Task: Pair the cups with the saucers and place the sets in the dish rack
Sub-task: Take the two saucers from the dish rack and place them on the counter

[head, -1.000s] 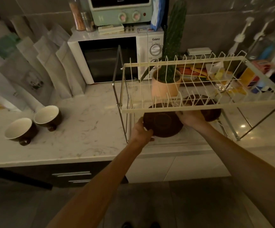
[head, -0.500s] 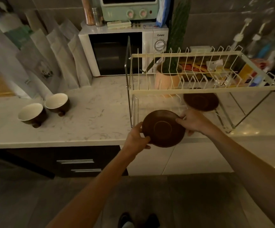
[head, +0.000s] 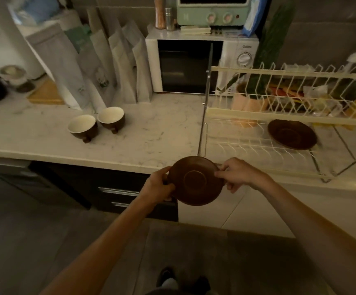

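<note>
I hold a dark brown saucer in both hands in front of the counter edge, out of the rack. My left hand grips its left rim and my right hand pinches its right rim. A second brown saucer lies on the lower tier of the cream wire dish rack at the right. Two brown cups with white insides, one beside the other, stand side by side on the marble counter to the left, handles toward me.
A white microwave with a mint toaster oven on top stands at the back. Several paper bags lean left of it. A potted cactus sits behind the rack. Dark drawers are below the counter.
Both hands have drawn the saucer out from the rack's lower tier toward me and leftward, past the counter edge. The view has shifted left, so the cups sit nearer the middle.
</note>
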### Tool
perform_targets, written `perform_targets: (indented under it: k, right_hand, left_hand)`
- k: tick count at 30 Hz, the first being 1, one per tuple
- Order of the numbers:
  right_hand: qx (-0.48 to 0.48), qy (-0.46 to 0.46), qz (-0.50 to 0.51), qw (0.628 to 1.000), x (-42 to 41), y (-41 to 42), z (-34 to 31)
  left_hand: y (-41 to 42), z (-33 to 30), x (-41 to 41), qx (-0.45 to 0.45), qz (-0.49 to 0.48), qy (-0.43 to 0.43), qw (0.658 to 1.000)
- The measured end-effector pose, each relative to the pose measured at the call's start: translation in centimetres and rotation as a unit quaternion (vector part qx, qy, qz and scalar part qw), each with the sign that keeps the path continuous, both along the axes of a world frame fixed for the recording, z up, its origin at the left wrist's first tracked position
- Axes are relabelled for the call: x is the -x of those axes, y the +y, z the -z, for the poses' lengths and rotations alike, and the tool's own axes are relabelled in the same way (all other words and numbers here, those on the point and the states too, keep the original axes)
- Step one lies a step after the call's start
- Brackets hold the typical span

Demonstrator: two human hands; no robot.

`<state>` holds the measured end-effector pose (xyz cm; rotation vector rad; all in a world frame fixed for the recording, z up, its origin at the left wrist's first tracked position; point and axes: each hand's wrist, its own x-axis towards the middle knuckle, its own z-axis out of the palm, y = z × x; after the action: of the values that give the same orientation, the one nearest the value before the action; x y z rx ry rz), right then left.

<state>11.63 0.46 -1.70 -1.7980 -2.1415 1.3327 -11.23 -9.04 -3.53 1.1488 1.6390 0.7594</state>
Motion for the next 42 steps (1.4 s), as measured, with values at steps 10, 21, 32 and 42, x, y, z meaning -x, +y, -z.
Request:
perform_targets:
  k: [10,21,32,42]
  right_hand:
    - [-0.006,0.087,0.022,0.996,9.3,0.7,1.5]
    - [-0.031,0.086,0.117,0.989,16.8,6.0,2.3]
    - [-0.058,0.047,0.171,0.982,20.8,13.2,4.4]
    - [-0.053,0.029,0.216,0.975,23.1,16.4,6.0]
  left_hand:
    - [0.5,0.4,8.0,0.016,-0.151,0.005,0.988]
    - [8.1,0.8,13.9,0.042,-0.251,-0.048,0.966]
    - [16.8,3.5,17.1,0.063,-0.313,-0.143,0.937]
    - [21.3,6.1,18.5,0.069,-0.351,-0.160,0.920]
